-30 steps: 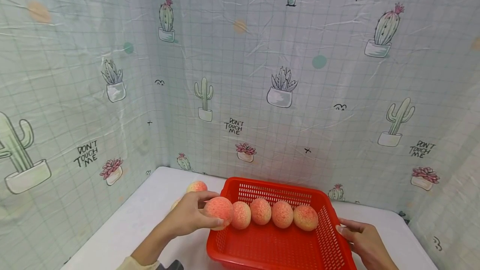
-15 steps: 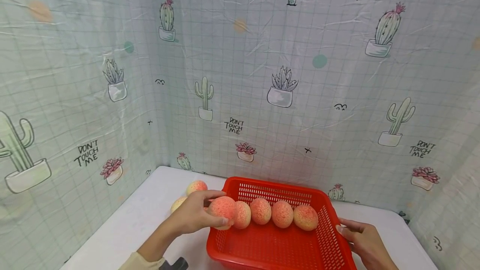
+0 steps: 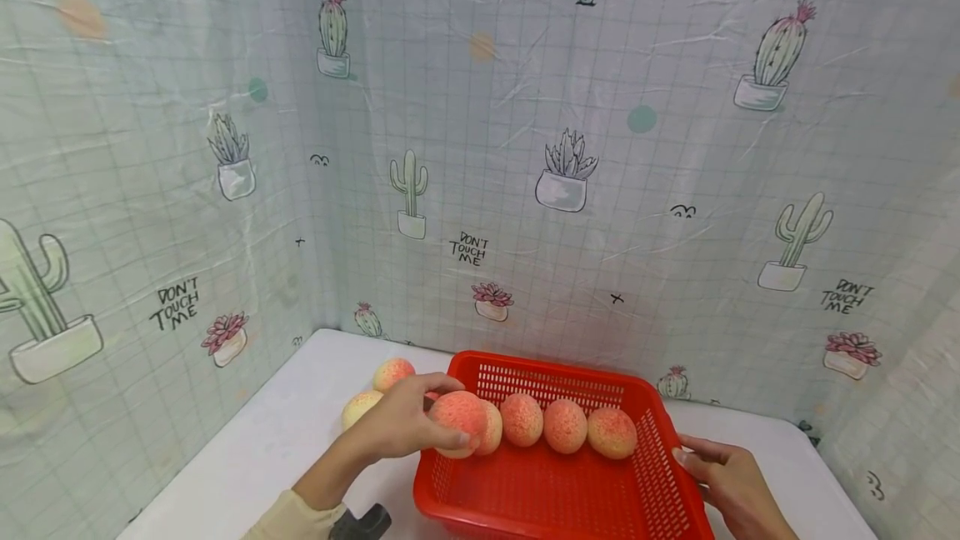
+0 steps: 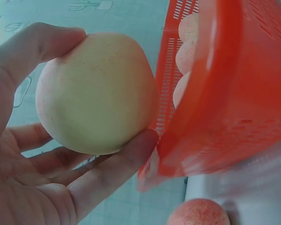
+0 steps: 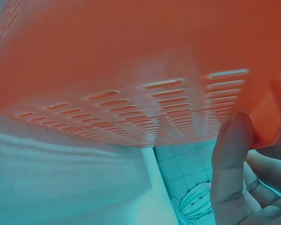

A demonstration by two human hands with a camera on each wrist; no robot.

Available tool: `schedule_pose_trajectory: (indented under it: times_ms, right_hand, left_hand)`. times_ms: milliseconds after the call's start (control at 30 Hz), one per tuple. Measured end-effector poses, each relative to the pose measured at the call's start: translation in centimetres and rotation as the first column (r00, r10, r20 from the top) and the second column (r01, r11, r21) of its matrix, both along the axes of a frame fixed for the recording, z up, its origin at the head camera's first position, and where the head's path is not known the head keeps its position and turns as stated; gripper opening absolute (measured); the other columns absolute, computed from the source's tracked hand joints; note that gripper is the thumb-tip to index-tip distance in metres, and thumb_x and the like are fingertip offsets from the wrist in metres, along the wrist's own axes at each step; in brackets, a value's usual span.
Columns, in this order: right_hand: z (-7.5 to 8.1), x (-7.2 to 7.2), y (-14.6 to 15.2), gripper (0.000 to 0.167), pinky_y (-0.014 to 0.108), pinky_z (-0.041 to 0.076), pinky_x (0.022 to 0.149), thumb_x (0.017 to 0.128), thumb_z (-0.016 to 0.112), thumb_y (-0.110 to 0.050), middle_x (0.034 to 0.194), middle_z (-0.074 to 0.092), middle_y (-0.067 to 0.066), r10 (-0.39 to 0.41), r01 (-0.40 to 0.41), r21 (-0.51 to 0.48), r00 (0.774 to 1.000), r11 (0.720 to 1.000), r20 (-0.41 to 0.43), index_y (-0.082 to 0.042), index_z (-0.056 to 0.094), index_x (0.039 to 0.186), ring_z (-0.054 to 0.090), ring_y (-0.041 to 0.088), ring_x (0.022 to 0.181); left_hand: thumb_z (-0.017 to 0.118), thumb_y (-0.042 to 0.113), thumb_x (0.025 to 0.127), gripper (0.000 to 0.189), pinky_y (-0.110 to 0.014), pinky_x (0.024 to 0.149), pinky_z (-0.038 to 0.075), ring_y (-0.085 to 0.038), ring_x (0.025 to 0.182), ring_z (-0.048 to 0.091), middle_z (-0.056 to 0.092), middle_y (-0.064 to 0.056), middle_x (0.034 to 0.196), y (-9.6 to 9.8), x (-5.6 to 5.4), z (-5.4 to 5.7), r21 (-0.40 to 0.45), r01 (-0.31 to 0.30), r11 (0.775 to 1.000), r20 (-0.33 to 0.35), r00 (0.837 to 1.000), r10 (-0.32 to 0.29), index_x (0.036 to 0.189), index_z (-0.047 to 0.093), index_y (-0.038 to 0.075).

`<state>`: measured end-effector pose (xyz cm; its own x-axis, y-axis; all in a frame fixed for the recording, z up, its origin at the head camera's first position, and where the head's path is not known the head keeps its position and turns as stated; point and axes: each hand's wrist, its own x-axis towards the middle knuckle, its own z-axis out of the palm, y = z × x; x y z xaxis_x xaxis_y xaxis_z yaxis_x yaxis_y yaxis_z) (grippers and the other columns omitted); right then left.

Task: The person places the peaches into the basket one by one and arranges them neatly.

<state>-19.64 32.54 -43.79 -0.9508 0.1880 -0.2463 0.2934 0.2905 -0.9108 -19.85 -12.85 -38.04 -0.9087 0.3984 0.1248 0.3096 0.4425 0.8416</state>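
My left hand (image 3: 401,423) grips a pink-and-yellow peach (image 3: 459,419) above the left rim of a red plastic basket (image 3: 555,494). In the left wrist view, thumb and fingers curl round the held peach (image 4: 98,98), its pale side towards the camera, beside the basket wall (image 4: 243,93). Several peaches stand in a row along the basket's back, among them a middle peach (image 3: 521,421) and a rightmost peach (image 3: 612,433); the held one partly covers the leftmost. On the right side, my right hand (image 3: 731,482) pinches the basket's rim, its fingers (image 5: 232,159) hooked at the edge.
Left of the basket, a pink peach (image 3: 393,373) and a yellower peach (image 3: 360,408) lie on the white table (image 3: 247,473). Cactus-print curtains (image 3: 495,173) hang round the back and sides of the table. A dark device (image 3: 362,523) is strapped at the left wrist.
My left hand has moved right with the peach, further over the basket's left rim, uncovering more of the yellower peach on the table. The right hand and basket have stayed put.
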Motion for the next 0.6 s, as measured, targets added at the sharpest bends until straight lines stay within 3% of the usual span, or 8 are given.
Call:
schedule_pose_trajectory:
  times_ms: [300,600]
  right_hand:
    - [0.0,0.0,0.1,0.064,0.051,0.064,0.087,0.103,0.064,-0.019,0.140,0.062,0.031,0.002,-0.002,-0.004,1.000,1.000,0.003,0.011,0.039,0.153,0.075,0.018,0.093]
    - [0.1,0.0,0.0,0.067,0.051,0.064,0.087,0.103,0.065,-0.022,0.142,0.061,0.031,0.003,-0.003,-0.008,1.000,1.000,0.008,0.011,0.038,0.154,0.076,0.018,0.093]
  left_hand:
    - [0.089,0.029,0.076,0.061,-0.029,0.073,0.059,-0.016,0.087,0.066,0.072,-0.006,0.112,1.5,-0.4,0.5,-0.030,0.033,0.999,-0.005,0.999,-0.033,0.130,0.068,0.007]
    - [0.091,0.036,0.070,0.057,-0.034,0.080,0.056,-0.018,0.098,0.063,0.072,0.000,0.116,2.5,-0.7,0.9,-0.115,0.011,0.993,-0.022,1.000,-0.014,0.121,0.072,0.020]
